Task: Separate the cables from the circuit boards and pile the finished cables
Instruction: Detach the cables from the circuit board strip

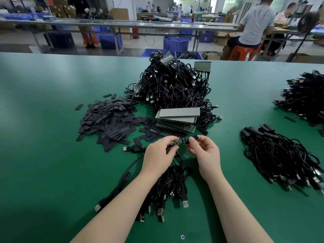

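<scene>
My left hand (pixel 158 153) grips a small green circuit board (pixel 178 142) with black USB cables (pixel 172 185) hanging from it onto the green table (pixel 43 130). My right hand (pixel 206 151) pinches a black sleeve piece (pixel 192 139) at the board's right end. Behind my hands lies a stack of circuit boards (pixel 177 120). A big heap of cables attached to boards (pixel 175 85) rises at the table's middle. To the right lies a pile of finished cables (pixel 280 155).
A spread of flat black sleeve pieces (pixel 108 118) covers the table left of centre. Another cable pile (pixel 305 99) sits at the far right edge. Beyond the table are workbenches, blue crates (pixel 176 43) and seated people (pixel 254 27).
</scene>
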`<state>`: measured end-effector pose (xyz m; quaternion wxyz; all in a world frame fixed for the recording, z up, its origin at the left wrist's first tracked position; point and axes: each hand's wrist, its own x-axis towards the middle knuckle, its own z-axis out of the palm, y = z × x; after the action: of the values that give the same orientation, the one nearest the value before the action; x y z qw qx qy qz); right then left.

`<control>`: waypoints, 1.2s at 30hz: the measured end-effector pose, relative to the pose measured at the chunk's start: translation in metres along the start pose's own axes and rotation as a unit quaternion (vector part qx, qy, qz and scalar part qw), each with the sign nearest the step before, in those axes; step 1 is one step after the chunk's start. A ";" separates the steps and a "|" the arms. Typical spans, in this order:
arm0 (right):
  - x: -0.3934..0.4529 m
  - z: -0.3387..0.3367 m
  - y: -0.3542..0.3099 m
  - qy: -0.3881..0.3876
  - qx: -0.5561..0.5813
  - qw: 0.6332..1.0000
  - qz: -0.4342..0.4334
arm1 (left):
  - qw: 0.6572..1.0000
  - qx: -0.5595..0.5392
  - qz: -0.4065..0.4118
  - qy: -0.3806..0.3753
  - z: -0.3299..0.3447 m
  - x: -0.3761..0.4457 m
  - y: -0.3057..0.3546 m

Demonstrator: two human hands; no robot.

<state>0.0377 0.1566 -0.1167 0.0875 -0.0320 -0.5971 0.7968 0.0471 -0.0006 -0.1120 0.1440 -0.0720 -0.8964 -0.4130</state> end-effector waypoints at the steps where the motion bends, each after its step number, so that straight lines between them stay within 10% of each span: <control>1: 0.000 0.000 0.000 0.002 0.002 1.000 0.000 | 1.000 0.006 0.006 0.000 0.000 0.000 0.000; 36: -0.004 0.003 -0.002 -0.035 -0.079 0.996 -0.020 | 0.999 0.035 0.037 -0.003 -0.003 -0.001 0.005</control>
<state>0.0413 0.1536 -0.1139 0.0800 0.0008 -0.6616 0.7455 0.0494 0.0003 -0.1073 0.1593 -0.1009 -0.9072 -0.3760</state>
